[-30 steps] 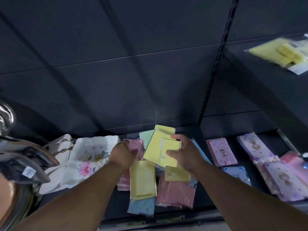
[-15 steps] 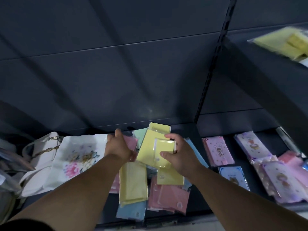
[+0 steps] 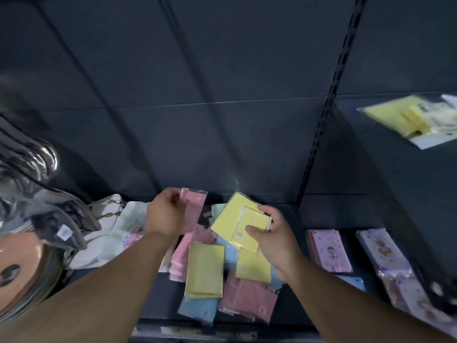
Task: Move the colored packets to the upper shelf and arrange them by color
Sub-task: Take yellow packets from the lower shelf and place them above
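So the big dark back wall (image 3: 222,95) of the shelving is filling most of the view. The upper shelf (image 3: 385,174) is jutting out on the right with a few yellow packets (image 3: 400,117) already sitting on it, a bit blurry. Down below, the lower shelf (image 3: 160,300) is carrying the mixed pile (image 3: 205,271) of pink, yellow and blue packets, all overlapping. A white flowery bag (image 3: 128,226) is lying just beside the pile on the left, and some cartoon-print packets (image 3: 329,251) are sitting off to the right, apart from it.

Both hands are working above the pile, near each other but not touching. The right hand (image 3: 277,233) is gripping a small yellow stack (image 3: 237,221), thumb on top and fingers curled round the far edge. I can't tell the exact count. The left hand (image 3: 168,214) is pinching a pink packet (image 3: 195,206) by its edge and holding it up at the back of the pile.

My read is they're doing the gathering step, pulling one colour together before carrying it up. Yellow looks like the batch in hand, since that's what's sitting up top. The next move is probably grabbing the other yellows lying in the pile, or parking the pink one. After that it's reaching up and right to lay the stack next to the yellow ones. Those plastic sleeves look slippery, so I'm guessing a firm grip is needed or the stack's fanning out on the way up.
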A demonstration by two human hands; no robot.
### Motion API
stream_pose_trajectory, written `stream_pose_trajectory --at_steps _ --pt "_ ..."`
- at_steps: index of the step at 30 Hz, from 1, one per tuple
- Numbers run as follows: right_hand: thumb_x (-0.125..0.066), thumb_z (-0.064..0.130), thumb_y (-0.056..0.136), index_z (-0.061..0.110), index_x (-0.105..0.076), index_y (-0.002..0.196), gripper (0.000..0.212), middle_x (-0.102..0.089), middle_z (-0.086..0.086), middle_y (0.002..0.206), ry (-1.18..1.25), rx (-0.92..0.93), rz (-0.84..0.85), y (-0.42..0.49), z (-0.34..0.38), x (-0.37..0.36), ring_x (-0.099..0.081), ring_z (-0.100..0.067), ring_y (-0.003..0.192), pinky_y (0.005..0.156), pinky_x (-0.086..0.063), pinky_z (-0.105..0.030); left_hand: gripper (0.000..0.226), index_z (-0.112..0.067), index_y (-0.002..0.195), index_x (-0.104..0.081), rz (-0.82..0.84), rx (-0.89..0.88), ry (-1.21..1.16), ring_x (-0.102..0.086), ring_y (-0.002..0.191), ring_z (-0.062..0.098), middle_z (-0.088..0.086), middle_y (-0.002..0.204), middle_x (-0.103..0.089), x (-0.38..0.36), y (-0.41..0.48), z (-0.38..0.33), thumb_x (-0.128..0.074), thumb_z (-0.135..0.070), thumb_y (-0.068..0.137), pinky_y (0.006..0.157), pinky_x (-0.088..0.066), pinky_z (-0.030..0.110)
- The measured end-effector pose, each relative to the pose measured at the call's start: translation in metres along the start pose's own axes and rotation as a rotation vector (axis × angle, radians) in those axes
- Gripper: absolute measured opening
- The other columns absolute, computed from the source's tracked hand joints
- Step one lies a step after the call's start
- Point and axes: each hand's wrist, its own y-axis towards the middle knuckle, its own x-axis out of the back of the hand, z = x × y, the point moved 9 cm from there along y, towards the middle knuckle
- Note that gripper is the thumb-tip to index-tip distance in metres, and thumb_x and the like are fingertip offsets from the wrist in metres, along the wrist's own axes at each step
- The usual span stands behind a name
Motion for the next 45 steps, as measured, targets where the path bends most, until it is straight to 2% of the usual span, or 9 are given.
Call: stream_pose_trajectory --at_steps 4,8,14,19,22,29,33,40,45 --pt "-0.067 0.020 0.091 0.038 -0.049 0.123 0.041 -0.059 0.006 0.108 0.024 0.055 -0.029 -0.026 0.038 0.006 -0.062 -0.010 0.087 0.064 -0.048 -0.020 0.008 -0.019 0.097 -0.059 -0.078 -0.032 -0.157 -0.058 0.085 0.023 -0.003 0.085 -0.062 0.034 -0.024 -0.023 -0.058 -0.015 0.090 0.073 -0.039 0.026" --pt "-0.065 0.015 0.091 0.035 -0.049 0.121 0.039 -0.057 0.014 0.105 0.063 0.170 -0.088 -0.060 0.086 0.012 -0.057 -0.002 0.085 0.063 -0.043 -0.011 0.007 -0.018 0.097 -0.054 -0.104 -0.100 -0.243 -0.054 0.081 0.023 -0.001 0.082 -0.058 0.065 -0.044 -0.057 -0.056 -0.014 0.092 0.072 -0.035 0.026" --pt "-0.057 0.016 0.096 0.041 -0.043 0.125 0.041 -0.059 0.009 0.089 0.009 0.295 -0.091 -0.122 0.153 0.011 -0.044 -0.001 0.046 0.043 -0.037 -0.014 0.007 -0.020 0.095 -0.053 -0.084 -0.138 -0.398 -0.061 0.082 0.024 0.004 0.081 -0.067 0.107 -0.067 -0.090 -0.056 -0.021 0.089 0.072 -0.042 0.030" --pt "-0.058 0.016 0.095 0.036 -0.041 0.132 0.045 -0.049 0.026 0.090 -0.037 0.409 -0.249 -0.159 0.209 0.052 -0.051 0.003 0.066 0.048 -0.040 -0.004 0.014 -0.017 0.100 -0.056 -0.075 -0.177 -0.502 -0.055 0.090 0.022 0.001 0.098 -0.060 0.130 -0.092 -0.102 -0.063 -0.021 0.088 0.078 -0.037 0.029" --pt "-0.059 0.020 0.095 0.034 -0.042 0.133 0.044 -0.043 0.027 0.092 -0.091 0.426 -0.363 -0.168 0.226 0.089 -0.046 0.006 0.074 0.053 -0.038 -0.010 0.012 -0.018 0.097 -0.056 -0.055 -0.201 -0.546 -0.059 0.088 0.026 0.001 0.095 -0.061 0.135 -0.104 -0.112 -0.064 -0.021 0.088 0.076 -0.040 0.030" --pt "-0.062 0.018 0.092 0.028 -0.043 0.133 0.047 -0.052 0.007 0.082 -0.253 0.316 -0.584 -0.157 0.229 0.184 -0.056 -0.018 0.071 0.064 -0.049 -0.030 0.011 -0.027 0.085 -0.055 -0.002 -0.251 -0.653 -0.065 0.085 0.030 -0.003 0.091 -0.064 0.130 -0.123 -0.159 -0.066 -0.023 0.086 0.080 -0.054 0.042" --pt "-0.063 0.019 0.091 0.026 -0.042 0.135 0.049 -0.060 -0.006 0.105 -0.357 0.303 -0.611 -0.136 0.237 0.223 -0.057 -0.024 0.084 0.072 -0.048 -0.032 0.010 -0.028 0.086 -0.058 0.004 -0.270 -0.708 -0.065 0.089 0.023 -0.006 0.092 -0.065 0.121 -0.135 -0.193 -0.065 -0.021 0.087 0.084 -0.054 0.048" --pt "-0.064 0.019 0.091 0.022 -0.034 0.141 0.059 -0.056 -0.009 0.116 -0.638 0.272 -0.519 -0.093 0.246 0.272 -0.053 -0.024 0.092 0.068 -0.041 -0.030 0.012 -0.030 0.091 -0.059 -0.032 -0.296 -0.739 -0.062 0.087 0.022 -0.006 0.098 -0.065 0.099 -0.154 -0.260 -0.064 -0.020 0.089 0.081 -0.054 0.043" --pt "-0.066 0.037 0.087 0.023 -0.032 0.142 0.066 -0.037 -0.006 0.137 -0.936 0.213 -0.389 -0.068 0.236 0.291 -0.054 -0.027 0.112 0.082 -0.049 -0.037 0.013 -0.029 0.090 -0.058 -0.038 -0.315 -0.732 -0.063 0.090 0.022 -0.010 0.095 -0.064 0.074 -0.171 -0.312 -0.062 -0.017 0.090 0.076 -0.054 0.039"
